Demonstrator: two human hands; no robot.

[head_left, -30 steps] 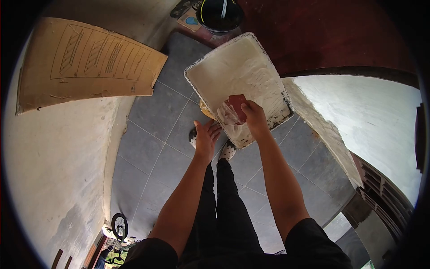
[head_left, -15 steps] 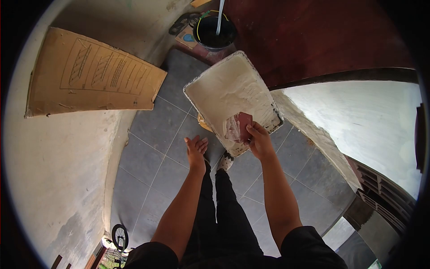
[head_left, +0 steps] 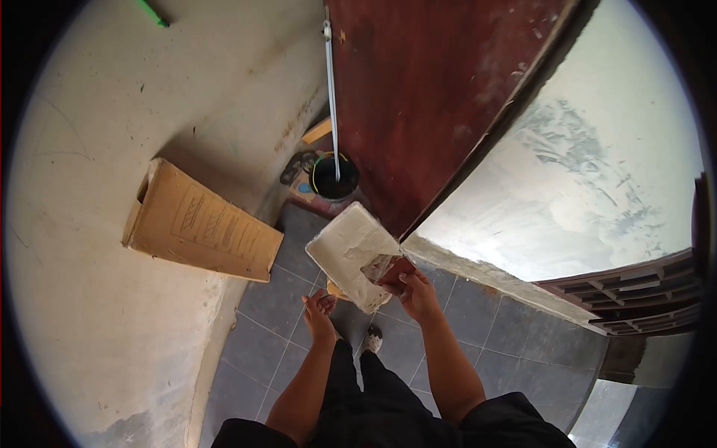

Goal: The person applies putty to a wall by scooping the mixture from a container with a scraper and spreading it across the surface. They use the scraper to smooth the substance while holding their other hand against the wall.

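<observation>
My right hand (head_left: 415, 293) grips a flat reddish scraper (head_left: 394, 273) with pale paste smeared on its left side. The scraper is over the near right part of a rectangular tray (head_left: 318, 249) that holds whitish paste (head_left: 357, 237). Left of the tray's near end, my left hand (head_left: 320, 308) has its fingers spread and partly curled, with nothing in it. A bit of a yellowish object (head_left: 335, 290) shows under the tray's left side; the rest of it is hidden.
Behind the tray stands a black bucket (head_left: 334, 177) with a long pale stick in it. A cardboard box (head_left: 205, 224) leans at the left wall. The dark red door (head_left: 418, 97) and a white-patched wall (head_left: 567, 194) are on the right. Grey tiles (head_left: 403, 347) cover the floor.
The view has tilted up, showing more of the walls and door, and the tray looks smaller and lower. My right hand still has the scraper over the tray. My left hand's fingers are more curled.
</observation>
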